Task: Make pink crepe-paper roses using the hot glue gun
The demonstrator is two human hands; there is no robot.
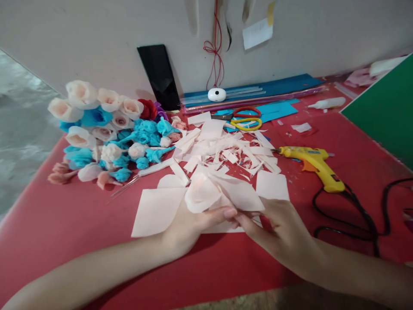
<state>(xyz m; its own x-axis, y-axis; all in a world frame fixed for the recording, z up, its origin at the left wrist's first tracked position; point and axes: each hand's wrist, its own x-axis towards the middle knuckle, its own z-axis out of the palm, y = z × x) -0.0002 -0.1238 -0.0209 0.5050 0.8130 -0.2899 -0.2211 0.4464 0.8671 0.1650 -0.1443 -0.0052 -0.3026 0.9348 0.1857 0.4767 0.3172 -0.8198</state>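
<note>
A pale pink paper flower (203,191) is in my left hand (189,221), its base pinched under the thumb. A broad pale paper petal (241,189) spreads from its right side. My right hand (284,226) closes on that petal's lower edge, its thumb almost touching my left thumb. Both hands hide the flower's base. Beneath them lie pale paper sheets (153,213), and a rounded paper piece (272,185) is just beyond my right hand. Pale paper scraps (226,150) are heaped behind the flower.
On the right lies a yellow glue gun (309,161) with a black cord (361,211). Scissors (247,120) rest behind the scraps. Many paper flowers (106,129) crowd the left. A dark phone-like slab (159,77) leans on the wall; a green board (387,107) stands right.
</note>
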